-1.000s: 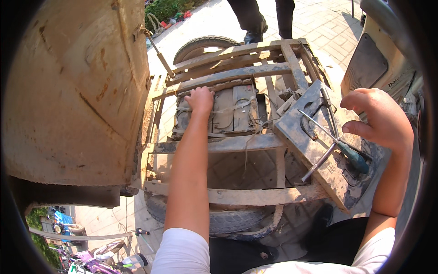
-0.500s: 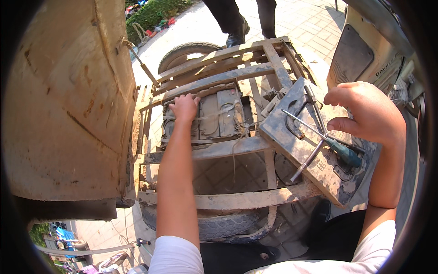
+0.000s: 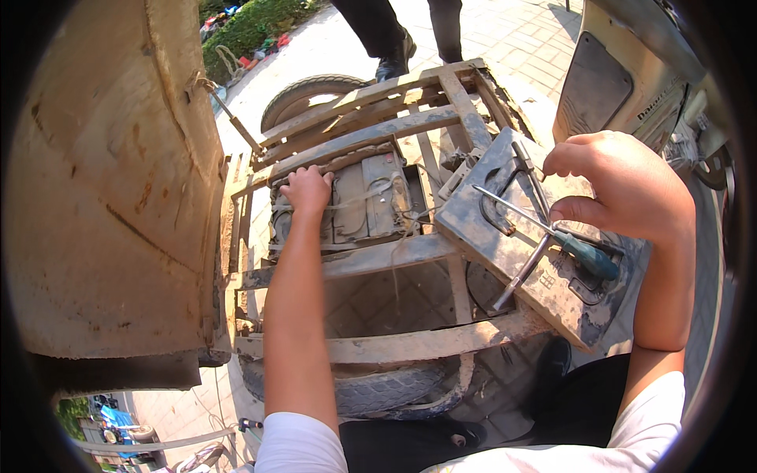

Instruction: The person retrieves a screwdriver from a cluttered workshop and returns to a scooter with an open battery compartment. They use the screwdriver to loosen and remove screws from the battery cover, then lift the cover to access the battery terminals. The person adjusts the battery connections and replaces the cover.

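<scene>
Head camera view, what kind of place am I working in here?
Probably an outdoor roadside repair spot: sunlit brick paving, a dusty vehicle frame over worn tyres, and a screwdriver lying on a grey panel.

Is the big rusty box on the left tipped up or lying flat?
Tipped up. The rusty box stands on its side beside the metal frame, its wide bottom facing the camera, so the batteries under the left hand lie uncovered.

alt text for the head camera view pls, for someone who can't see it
Seen from above, a person's left hand rests on dusty batteries inside a rusty metal frame, while the right hand hovers over a screwdriver and wrench on a grey plate. Tyres sit beneath; another person's legs stand beyond.
</scene>
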`<state>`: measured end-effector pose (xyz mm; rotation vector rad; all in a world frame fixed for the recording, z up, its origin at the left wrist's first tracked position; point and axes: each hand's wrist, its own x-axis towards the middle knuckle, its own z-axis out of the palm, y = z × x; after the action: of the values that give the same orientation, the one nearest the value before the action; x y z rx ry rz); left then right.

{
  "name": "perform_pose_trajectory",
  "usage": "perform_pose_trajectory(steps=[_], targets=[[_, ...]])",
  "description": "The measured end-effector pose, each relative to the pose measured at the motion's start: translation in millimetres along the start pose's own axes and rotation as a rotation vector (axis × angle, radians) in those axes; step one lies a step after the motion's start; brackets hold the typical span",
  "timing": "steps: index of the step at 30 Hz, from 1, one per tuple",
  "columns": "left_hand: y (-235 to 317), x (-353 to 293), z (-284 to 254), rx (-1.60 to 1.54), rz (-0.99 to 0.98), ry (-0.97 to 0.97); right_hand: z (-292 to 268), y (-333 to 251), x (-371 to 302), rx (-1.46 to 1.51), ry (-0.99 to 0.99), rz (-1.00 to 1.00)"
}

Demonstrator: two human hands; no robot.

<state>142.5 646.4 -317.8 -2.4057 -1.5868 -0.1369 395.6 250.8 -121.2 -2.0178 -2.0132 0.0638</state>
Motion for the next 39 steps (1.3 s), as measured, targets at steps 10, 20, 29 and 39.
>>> perform_pose_trajectory(steps=[10, 20, 29, 39], targets=[[1.8, -0.8, -2.1, -0.151, -0.098, 0.004, -3.4, -1.0, -1.0, -0.002, -0.080, 0.060], [-1.8, 6.1, 4.6, -0.260, -0.148, -0.042, -7.3, -3.4, 0.5, -0.022, -0.143, 0.093], [20.5, -10.5, -50.3, -0.836, 0.168, 0.100, -9.1, 5.1, -6.3, -0.032, -0.072, 0.088], [139.4, -116.2, -163.1, -0.982, 1.009, -0.186, -8.3, -2.0, -3.2, -0.015, -0.115, 0.120]])
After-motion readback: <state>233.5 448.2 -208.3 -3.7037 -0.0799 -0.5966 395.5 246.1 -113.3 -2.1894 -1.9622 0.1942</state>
